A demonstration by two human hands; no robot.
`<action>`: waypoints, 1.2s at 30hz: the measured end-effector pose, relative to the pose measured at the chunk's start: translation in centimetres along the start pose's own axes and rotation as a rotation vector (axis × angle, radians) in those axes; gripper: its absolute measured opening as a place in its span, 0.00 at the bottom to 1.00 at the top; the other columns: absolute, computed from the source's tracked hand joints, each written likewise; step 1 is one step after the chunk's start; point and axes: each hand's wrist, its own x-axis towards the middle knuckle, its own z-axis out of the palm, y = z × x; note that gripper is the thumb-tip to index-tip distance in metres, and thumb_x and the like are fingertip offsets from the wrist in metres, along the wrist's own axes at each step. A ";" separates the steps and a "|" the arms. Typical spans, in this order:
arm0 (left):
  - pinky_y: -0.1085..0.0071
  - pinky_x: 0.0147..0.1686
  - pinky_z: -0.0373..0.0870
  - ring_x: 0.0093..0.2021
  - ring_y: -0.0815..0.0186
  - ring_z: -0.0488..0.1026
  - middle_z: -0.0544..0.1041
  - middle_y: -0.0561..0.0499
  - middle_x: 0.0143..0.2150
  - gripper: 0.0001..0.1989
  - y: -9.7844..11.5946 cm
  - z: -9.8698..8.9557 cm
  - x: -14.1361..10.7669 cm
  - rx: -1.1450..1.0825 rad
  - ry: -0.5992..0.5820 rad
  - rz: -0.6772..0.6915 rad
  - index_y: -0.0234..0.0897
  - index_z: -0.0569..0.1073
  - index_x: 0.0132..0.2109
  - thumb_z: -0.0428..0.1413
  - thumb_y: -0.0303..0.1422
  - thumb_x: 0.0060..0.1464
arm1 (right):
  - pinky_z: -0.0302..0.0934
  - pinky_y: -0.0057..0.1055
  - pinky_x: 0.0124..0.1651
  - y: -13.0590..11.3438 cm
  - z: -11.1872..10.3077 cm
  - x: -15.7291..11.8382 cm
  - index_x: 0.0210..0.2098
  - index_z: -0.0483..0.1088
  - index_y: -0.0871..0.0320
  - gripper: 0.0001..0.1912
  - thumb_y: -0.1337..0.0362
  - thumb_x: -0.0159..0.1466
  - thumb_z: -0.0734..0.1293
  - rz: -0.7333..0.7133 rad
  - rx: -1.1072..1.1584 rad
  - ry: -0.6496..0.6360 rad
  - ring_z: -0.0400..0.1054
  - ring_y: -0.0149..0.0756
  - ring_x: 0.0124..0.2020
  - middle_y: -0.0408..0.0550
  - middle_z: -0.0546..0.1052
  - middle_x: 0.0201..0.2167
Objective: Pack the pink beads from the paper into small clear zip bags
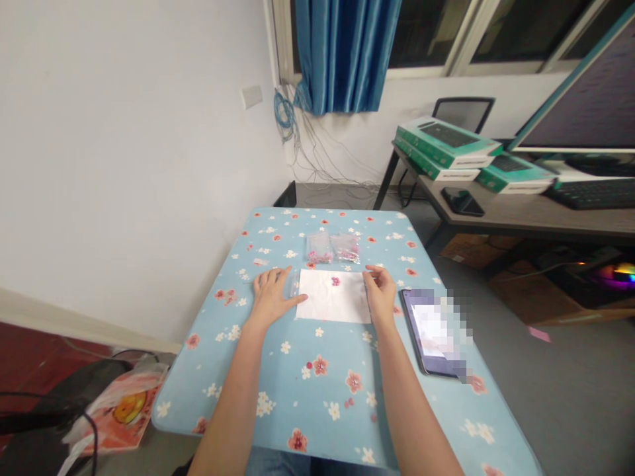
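A white sheet of paper lies flat on the table in front of me, with a small pink flower-shaped cluster near its top edge. At the sheet's left edge my left hand is open, fingers spread and the thumb tip over the paper. Under that edge a strip of clear plastic shows. My right hand is closed at the right edge, thumb and fingers curled around the sheet's upper right corner. Just beyond the paper lie two clear plastic bags, the left bag and the right bag, both holding small pink pieces.
A flowered blue cloth covers the table. To the right lies a tablet, partly blurred out. A desk on the right carries green keyboard boxes, a phone and a monitor. The wall stands close on the left.
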 end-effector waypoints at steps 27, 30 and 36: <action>0.46 0.58 0.45 0.64 0.42 0.49 0.55 0.42 0.66 0.42 -2.8 -3.2 2.1 0.096 -0.291 0.092 0.48 0.64 0.60 0.59 0.56 0.37 | 0.52 0.27 0.28 -0.4 0.1 0.0 0.37 0.69 0.59 0.14 0.58 0.53 0.65 0.031 0.048 -0.006 0.56 0.29 0.23 0.40 0.64 0.24; 0.48 0.59 0.47 0.64 0.43 0.50 0.57 0.41 0.65 0.42 -2.5 -3.9 3.2 0.113 -0.339 0.155 0.45 0.64 0.60 0.58 0.56 0.38 | 0.52 0.27 0.27 0.0 0.1 0.1 0.36 0.70 0.59 0.14 0.58 0.53 0.65 0.019 0.041 -0.003 0.56 0.28 0.23 0.39 0.65 0.24; 0.48 0.58 0.51 0.62 0.45 0.53 0.59 0.40 0.63 0.42 -2.7 -3.4 4.3 0.092 -0.394 0.254 0.42 0.65 0.59 0.58 0.57 0.39 | 0.52 0.26 0.27 0.3 0.2 0.2 0.36 0.70 0.60 0.14 0.59 0.53 0.65 0.015 0.032 0.001 0.56 0.28 0.23 0.40 0.66 0.23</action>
